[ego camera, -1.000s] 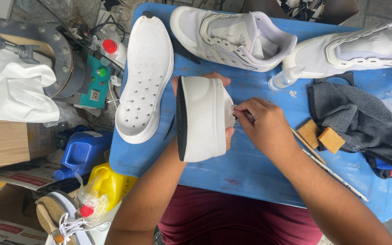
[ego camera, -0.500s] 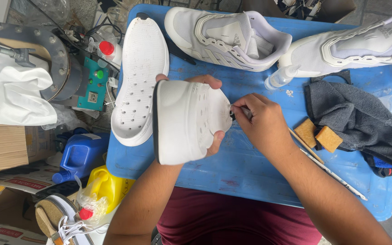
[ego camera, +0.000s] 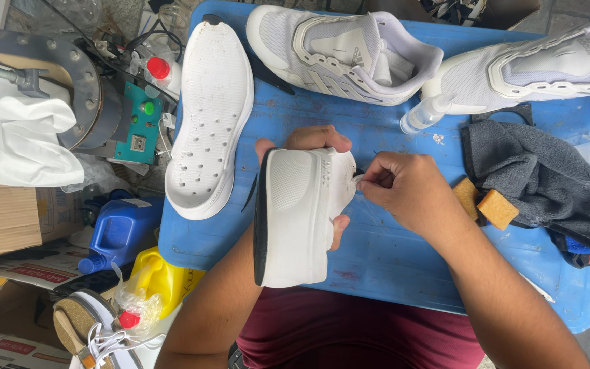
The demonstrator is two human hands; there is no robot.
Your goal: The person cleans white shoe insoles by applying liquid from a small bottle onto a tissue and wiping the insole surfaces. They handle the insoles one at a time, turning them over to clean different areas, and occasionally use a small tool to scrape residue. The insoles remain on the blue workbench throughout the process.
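White rubber fills the middle of my view: the left hand (ego camera: 312, 181) is wrapped around a white sneaker (ego camera: 295, 212) held on its side over the blue table (ego camera: 390, 253), fingers curled over the far edge and thumb underneath, so the heel end faces me and the dark outsole edge runs down the left. The right hand (ego camera: 404, 191) is closed in a pinch at the shoe's right edge, fingertips (ego camera: 370, 181) pressed together on something small and pale; I cannot tell whether it is a cloth scrap, a thread or a tiny tool. I judge the step in hand to be fine detail work on the side of the shoe, at one small spot. The next move, as I read it, calls for a steady left grip and short, controlled strokes from the pinch, with the shoe turned a little if the spot runs round the heel. Lying just beside the left hand is a loose white insole (ego camera: 209, 116); two more white sneakers (ego camera: 343, 48) sit at the far edge, a small spray bottle (ego camera: 426, 115) between them, and a grey cloth (ego camera: 541, 178) with two tan sponge blocks (ego camera: 486, 201) lies to the right.
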